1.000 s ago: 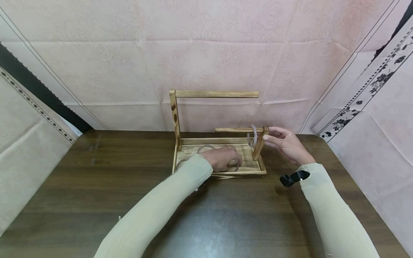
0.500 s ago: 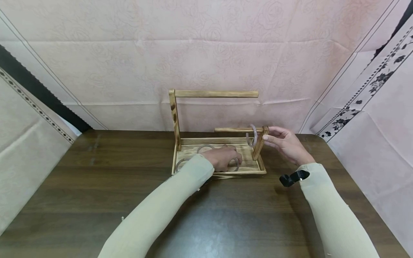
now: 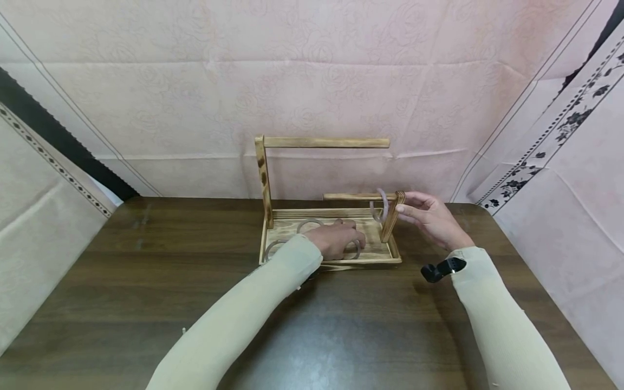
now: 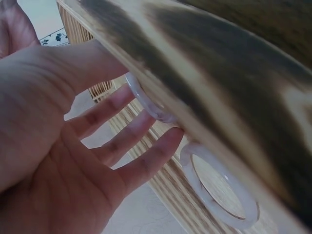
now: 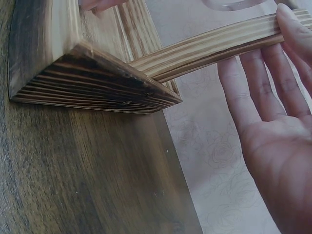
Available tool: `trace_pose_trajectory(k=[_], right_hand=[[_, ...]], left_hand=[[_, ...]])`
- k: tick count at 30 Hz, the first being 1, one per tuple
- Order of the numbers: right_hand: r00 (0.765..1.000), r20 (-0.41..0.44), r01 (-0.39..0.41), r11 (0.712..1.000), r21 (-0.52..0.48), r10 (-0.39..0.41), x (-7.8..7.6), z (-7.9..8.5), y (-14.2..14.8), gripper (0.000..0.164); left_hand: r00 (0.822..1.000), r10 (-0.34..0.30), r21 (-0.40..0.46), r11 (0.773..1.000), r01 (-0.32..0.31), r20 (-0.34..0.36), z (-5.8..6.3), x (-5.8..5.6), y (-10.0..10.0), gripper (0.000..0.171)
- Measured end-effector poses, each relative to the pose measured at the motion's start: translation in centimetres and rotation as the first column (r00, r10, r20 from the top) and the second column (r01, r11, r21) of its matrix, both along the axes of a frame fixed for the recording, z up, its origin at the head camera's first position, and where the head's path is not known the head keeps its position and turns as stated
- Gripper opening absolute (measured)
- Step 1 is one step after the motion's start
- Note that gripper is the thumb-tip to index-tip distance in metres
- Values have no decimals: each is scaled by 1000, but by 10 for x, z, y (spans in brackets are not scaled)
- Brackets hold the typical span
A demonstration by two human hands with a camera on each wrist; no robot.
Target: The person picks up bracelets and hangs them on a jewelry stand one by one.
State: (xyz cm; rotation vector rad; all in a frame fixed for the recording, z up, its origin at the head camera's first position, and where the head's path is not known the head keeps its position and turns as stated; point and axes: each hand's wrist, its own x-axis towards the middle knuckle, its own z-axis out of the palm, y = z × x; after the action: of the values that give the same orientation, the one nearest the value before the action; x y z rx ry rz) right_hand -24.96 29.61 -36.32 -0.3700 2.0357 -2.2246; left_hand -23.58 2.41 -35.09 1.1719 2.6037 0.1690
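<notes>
Right hand point(image 3: 431, 216) pinches the short post point(image 3: 392, 219) near its top, the thumb laid on one face and the fingers set behind it, parted only by the thickness of the wood; the lower fingers stretch out, and the palm stands clear of the post. Just leftward of this grip, the hanging ring point(image 3: 385, 205) loops around the short rod point(image 3: 348, 197), which runs left from the post's top. Below the grip, the post's foot meets the right end of the wooden tray point(image 3: 361, 262).

Left of the grip and lower, the left hand point(image 3: 336, 239) reaches over the tray's near wall, back uppermost. Its fingers are spread a little and bent only slightly, with the tips at the near ring point(image 4: 141, 95). The thumb's end is hidden behind the tray wall, so I cannot tell whether that ring is pinched or merely touched.

Beyond the left hand's wrist, farther left from the right-hand grip, the back ring point(image 3: 310, 220) and the front ring point(image 3: 274, 244) lie in the tray, the latter partly covered by the left sleeve point(image 3: 273, 292). At the tray's far left end the tall post point(image 3: 265, 184) rises, and from its top the long rod point(image 3: 324, 143) extends rightward, ending higher than the right-hand grip and left of it.
</notes>
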Motion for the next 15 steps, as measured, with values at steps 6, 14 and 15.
trace_pose_trajectory(k=[6, 14, 15], right_hand=[[1000, 5, 4, 1000, 4, -4, 1, 0, -1, 24], [1000, 0, 16, 1000, 18, -16, 1, -1, -1, 22], [1000, 0, 17, 1000, 21, -17, 1, -2, -1, 22]], left_hand=[[1000, -13, 23, 1000, 13, 2, -3, 2, -4, 48], [1000, -17, 74, 997, 18, -19, -5, 1, -8, 52], [1000, -16, 77, 997, 18, -25, -6, 0, -9, 54]])
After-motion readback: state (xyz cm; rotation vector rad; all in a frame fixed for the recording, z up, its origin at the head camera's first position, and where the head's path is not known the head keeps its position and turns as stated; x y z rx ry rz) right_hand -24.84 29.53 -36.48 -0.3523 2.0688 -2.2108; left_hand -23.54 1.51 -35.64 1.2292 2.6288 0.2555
